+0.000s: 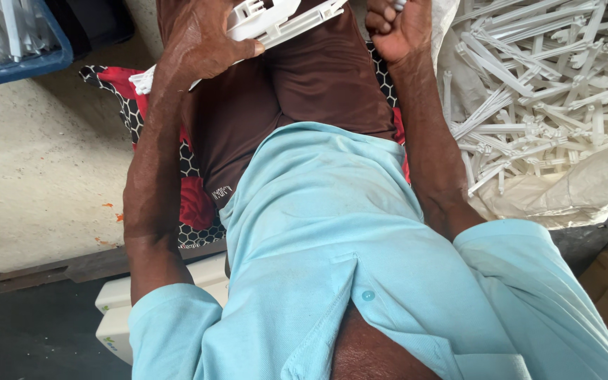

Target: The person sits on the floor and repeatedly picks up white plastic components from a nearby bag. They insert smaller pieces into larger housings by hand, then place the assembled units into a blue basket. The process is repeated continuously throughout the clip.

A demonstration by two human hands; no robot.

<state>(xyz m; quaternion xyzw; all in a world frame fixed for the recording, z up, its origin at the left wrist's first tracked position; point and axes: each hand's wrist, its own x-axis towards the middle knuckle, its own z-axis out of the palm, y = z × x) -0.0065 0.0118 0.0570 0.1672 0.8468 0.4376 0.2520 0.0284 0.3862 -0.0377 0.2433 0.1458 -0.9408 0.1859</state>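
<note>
Two bare forearms reaching out past light-blue shirt [332,232], over lap in brown shorts [304,91]. Left hand [202,39] gripping white plastic part [276,20], fingers wrapping its near end. Right hand [397,28] curling shut at part's far end; held item hidden. Assembly step apparently underway; next move likely needing both ends steadied. Beyond, heap of white plastic pieces [550,77] lying on sheet, right.

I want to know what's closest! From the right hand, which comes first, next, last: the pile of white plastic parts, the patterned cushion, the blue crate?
From the right hand:
1. Pile of white plastic parts, just beside it on the right.
2. Patterned cushion, under the lap, leftward.
3. Blue crate, far top-left corner.
</note>
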